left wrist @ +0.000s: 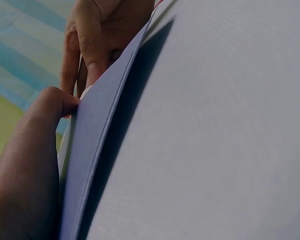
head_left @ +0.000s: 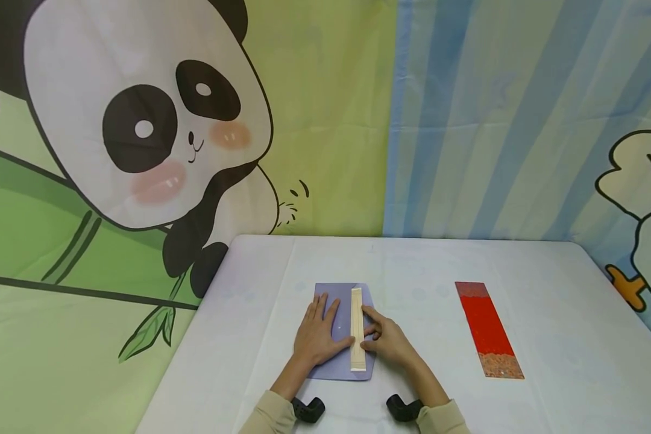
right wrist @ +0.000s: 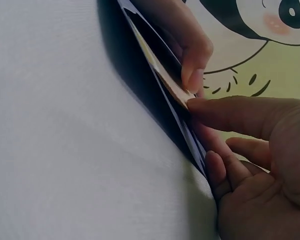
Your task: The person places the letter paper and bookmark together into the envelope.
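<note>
A flat lavender sheet-like piece (head_left: 340, 371) lies on the table, looking layered along its edge in the left wrist view. Along its right side runs a long, pale wood-coloured strip (head_left: 357, 322) with lengthwise lines and white ends. My left hand (head_left: 316, 337) rests on the lavender piece with spread fingers, its thumb touching the strip's left edge. From the other side, my right hand (head_left: 389, 342) touches the strip's right edge with forefinger and thumb set apart. In the right wrist view, both thumbs meet the pale strip (right wrist: 172, 90) close together. The right hand's remaining fingers are bent.
A long red strip (head_left: 488, 325) with speckled orange-brown ends lies to the right on the white table (head_left: 412, 265). Black wrist-worn devices (head_left: 404, 408) sit by both cuffs. Behind the table hangs a cloth printed with a panda (head_left: 157, 120).
</note>
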Motion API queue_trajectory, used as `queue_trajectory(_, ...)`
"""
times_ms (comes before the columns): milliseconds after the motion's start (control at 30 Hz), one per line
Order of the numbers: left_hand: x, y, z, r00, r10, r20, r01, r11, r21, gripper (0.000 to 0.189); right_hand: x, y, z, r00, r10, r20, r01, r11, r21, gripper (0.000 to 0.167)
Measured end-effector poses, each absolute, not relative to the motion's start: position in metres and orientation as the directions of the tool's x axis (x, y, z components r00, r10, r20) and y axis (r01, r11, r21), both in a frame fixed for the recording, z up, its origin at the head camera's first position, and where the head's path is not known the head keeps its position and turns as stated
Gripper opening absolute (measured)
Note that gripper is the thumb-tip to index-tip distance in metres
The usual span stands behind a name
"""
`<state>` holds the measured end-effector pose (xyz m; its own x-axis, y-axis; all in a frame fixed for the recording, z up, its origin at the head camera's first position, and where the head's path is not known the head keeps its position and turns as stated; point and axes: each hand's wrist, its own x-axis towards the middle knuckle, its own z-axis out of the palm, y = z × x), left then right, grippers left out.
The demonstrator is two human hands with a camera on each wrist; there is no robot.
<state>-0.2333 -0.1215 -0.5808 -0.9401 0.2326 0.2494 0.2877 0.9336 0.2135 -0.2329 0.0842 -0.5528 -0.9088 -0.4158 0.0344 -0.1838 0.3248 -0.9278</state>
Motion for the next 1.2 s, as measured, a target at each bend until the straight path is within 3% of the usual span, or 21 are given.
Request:
queue_trajectory(500,-0.2317,-0.1225,-0.5801,-0.937,0.239,0.255,0.295,0.933,0.207,0.096,-0.2305,0.0844,-0.5553,-0.905,-0.423,0.054,-0.207,0.325,-0.923,0.072)
queue_trajectory(800,-0.2325,-0.1224,-0.5790,-0.933,0.243,0.265,0.295,0.939,0.177,0.095,-0.2329,0.0864,-0.5558,-0.880,-0.464,0.105,-0.240,0.243,-0.940,0.065)
queue_trajectory(1200,-0.2321,-0.1225,-0.5770,-0.932,0.245,0.267,0.302,0.933,0.197,0.094,-0.2349,0.0848,-0.5547,-0.867,-0.489,0.096,-0.291,0.340,-0.894,0.065)
